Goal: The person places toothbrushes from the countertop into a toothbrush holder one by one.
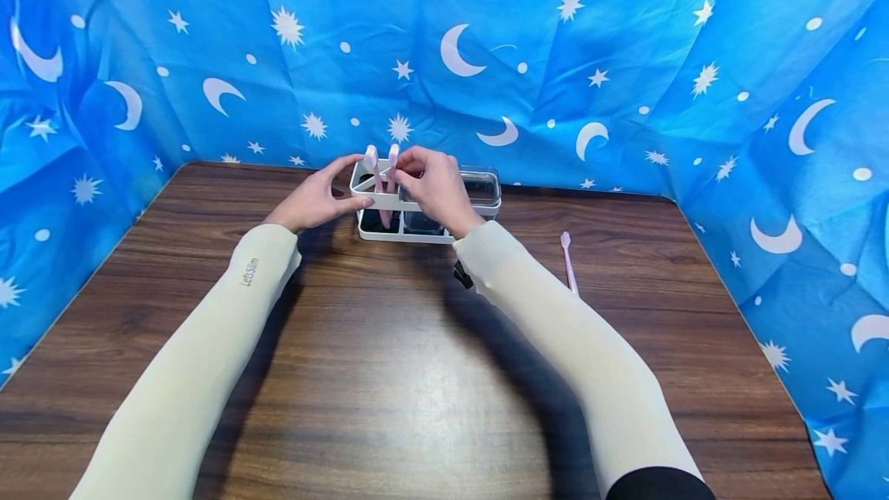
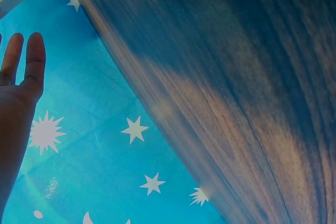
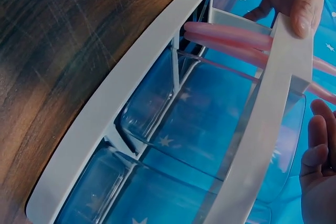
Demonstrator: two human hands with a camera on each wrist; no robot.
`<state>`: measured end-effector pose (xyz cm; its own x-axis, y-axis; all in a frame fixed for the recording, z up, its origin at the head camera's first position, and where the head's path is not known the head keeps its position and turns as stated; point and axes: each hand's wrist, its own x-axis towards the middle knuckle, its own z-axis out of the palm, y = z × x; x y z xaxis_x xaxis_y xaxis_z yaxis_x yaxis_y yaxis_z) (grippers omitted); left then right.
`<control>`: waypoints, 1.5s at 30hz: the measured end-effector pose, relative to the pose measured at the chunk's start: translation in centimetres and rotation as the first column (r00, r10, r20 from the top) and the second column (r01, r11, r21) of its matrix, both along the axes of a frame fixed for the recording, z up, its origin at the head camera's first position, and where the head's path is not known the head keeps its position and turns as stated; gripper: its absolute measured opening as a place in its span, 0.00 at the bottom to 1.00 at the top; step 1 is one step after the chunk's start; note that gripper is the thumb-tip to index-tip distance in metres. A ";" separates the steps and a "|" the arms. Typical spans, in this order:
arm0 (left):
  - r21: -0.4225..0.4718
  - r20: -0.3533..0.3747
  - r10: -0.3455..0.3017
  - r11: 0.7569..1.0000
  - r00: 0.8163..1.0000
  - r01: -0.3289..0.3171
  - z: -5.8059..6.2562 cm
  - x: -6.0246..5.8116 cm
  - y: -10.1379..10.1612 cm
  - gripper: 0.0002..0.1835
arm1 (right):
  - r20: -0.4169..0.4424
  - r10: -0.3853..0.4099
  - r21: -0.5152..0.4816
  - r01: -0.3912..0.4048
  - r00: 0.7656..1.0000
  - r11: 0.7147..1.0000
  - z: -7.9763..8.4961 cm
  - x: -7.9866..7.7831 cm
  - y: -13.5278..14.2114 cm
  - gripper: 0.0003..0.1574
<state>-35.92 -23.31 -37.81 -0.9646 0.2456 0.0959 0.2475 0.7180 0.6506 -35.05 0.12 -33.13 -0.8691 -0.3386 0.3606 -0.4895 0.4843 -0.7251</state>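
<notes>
A white two-tier toothbrush holder [image 1: 389,237] with clear cups [image 3: 205,114] stands at the back of the table. My left hand [image 1: 316,197] holds its left end, the thumb on the front of the upper frame and the fingers behind. Two pink toothbrushes stand in the left compartment, heads up: the left toothbrush [image 1: 372,157] and the right toothbrush [image 1: 393,153]. My right hand [image 1: 442,190] pinches the right toothbrush just below its head. Both pink handles [image 3: 231,30] reach down through the upper frame in the right wrist view.
Another pink toothbrush [image 1: 568,259] lies on the wooden table [image 1: 389,376], right of the holder and partly behind my right sleeve [image 1: 556,330]. A blue curtain [image 1: 389,45] with moons and stars hangs close behind the holder and along both sides.
</notes>
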 end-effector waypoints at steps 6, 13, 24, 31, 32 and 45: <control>-0.015 -0.011 0.000 1.000 1.000 0.000 0.2 0.1 0.1 0.49 | -0.006 0.023 0.045 -0.023 1.000 0.999 0.0 -0.1 0.5 0.12; -0.014 -0.003 0.000 1.000 1.000 0.000 0.3 0.2 0.1 0.50 | 0.012 0.040 0.102 -0.041 0.999 0.994 0.1 0.0 1.4 0.17; -0.009 -0.004 -0.004 1.000 1.000 0.004 0.2 0.1 0.0 0.49 | -0.038 -0.007 0.131 0.012 0.999 0.991 0.3 -0.2 3.0 0.29; -0.013 -0.007 -0.006 1.000 1.000 0.006 0.2 0.0 -0.1 0.50 | -0.039 -0.049 0.108 0.053 0.998 0.993 0.4 -0.6 4.6 0.28; -0.011 -0.006 -0.007 1.000 1.000 0.007 0.1 0.0 0.0 0.50 | -0.041 -0.056 0.108 0.060 0.998 0.992 0.4 -0.7 4.9 0.28; -0.015 0.007 -0.001 1.000 1.000 0.001 0.2 0.0 0.0 0.51 | -0.159 -0.131 0.133 0.152 0.979 0.979 0.2 -1.2 10.1 0.23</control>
